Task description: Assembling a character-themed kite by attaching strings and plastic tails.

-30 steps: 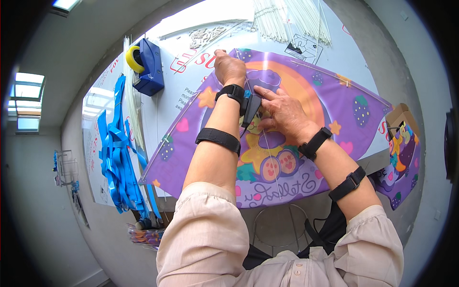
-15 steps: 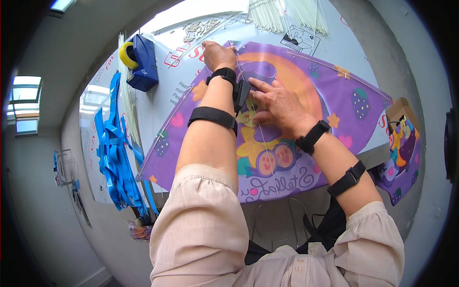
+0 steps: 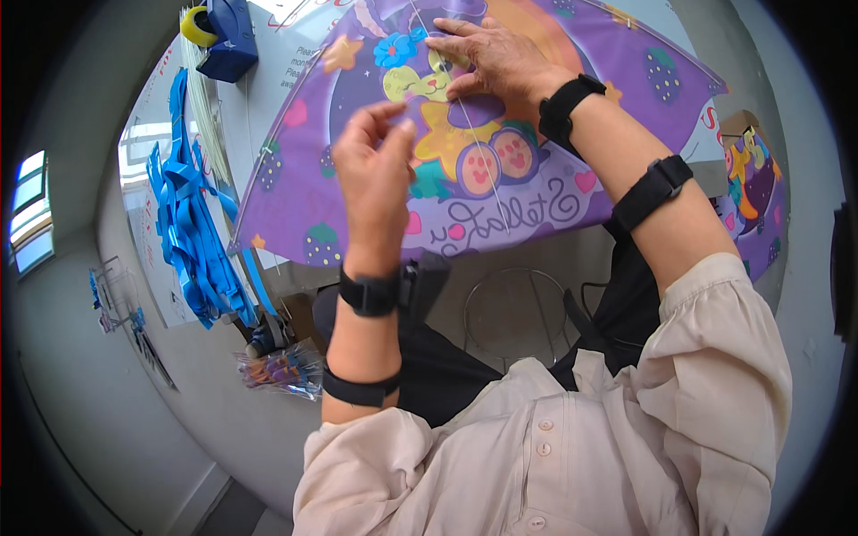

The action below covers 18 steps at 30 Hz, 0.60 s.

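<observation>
That purple cartoon kite lies spread over the near edge of the tabletop, a slim white rod down its middle.

The sheet is purple, patterned with orange stars, pink hearts and dark violet strawberries dotted pale yellow under green leaves. Its cartoon figure has a yellow-green face, a bright blue flower, a large yellow star and pink-padded feet; an orange band curves behind, and lilac lines the near edge beneath violet lettering. A white rod crosses it. At left, the ribbons are vivid blue; farther off, a navy dispenser carries yellow tape. The pale desk bears red and grey print. Near, the shirt is plain beige, the wrist straps black.
</observation>
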Motion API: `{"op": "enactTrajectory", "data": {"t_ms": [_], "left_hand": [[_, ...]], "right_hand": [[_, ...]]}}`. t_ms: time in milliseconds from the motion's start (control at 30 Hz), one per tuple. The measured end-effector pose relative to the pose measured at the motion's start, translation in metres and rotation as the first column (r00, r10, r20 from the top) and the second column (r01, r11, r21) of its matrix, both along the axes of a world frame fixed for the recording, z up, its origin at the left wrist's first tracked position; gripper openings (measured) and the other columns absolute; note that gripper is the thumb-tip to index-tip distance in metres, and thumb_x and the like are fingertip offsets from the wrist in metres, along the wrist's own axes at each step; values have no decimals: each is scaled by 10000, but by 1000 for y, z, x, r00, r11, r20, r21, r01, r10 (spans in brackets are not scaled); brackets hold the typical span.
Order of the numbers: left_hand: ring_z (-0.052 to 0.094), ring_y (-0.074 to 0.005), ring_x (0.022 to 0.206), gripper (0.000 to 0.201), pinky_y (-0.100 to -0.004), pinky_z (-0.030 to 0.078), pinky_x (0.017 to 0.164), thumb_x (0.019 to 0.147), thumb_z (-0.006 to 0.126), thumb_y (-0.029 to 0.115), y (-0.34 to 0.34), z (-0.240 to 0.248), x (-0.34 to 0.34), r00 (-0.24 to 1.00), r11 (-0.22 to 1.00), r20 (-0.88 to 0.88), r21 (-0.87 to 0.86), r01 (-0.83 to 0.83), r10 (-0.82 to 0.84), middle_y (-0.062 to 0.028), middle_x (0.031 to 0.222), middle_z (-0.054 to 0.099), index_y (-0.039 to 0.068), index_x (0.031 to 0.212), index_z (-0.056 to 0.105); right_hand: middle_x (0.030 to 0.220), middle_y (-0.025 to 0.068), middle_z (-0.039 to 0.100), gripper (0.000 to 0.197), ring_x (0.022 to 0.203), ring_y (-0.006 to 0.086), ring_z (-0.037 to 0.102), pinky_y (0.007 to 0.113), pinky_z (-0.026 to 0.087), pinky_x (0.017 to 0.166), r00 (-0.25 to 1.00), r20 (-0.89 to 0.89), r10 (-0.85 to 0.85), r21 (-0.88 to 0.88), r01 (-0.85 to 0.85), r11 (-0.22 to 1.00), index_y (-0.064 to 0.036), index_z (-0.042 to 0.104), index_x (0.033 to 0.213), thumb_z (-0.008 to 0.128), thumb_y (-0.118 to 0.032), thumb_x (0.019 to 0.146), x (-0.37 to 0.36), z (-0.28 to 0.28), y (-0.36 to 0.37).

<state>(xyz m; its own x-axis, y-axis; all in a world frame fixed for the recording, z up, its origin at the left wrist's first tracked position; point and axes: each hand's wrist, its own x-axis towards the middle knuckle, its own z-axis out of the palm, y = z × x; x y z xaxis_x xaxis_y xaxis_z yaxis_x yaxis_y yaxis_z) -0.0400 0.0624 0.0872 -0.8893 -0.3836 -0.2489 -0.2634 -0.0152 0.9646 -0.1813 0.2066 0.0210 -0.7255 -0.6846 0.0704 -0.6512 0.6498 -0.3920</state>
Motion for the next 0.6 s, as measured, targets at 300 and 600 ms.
{"op": "enactTrajectory", "data": {"t_ms": [300,600], "left_hand": [[298,-31,462,212,-190,254,398,872,495,26,67,-18,104,931,748,356,640,-176,-86,48,624,370,-60,1061,539],[295,-37,446,206,-194,261,385,861,476,21,62,-28,100,924,772,376,606,-193,-64,41,607,376,-77,1029,543]], "right_hand": [[1447,119,336,375,1317,328,312,422,270,1058,860,-164,483,449,-371,813,-300,647,1139,681,-307,766,18,54,13],[1458,129,311,356,1319,306,312,391,318,1011,958,-28,286,343,-259,903,-369,636,1120,675,-297,773,18,54,12]]}}
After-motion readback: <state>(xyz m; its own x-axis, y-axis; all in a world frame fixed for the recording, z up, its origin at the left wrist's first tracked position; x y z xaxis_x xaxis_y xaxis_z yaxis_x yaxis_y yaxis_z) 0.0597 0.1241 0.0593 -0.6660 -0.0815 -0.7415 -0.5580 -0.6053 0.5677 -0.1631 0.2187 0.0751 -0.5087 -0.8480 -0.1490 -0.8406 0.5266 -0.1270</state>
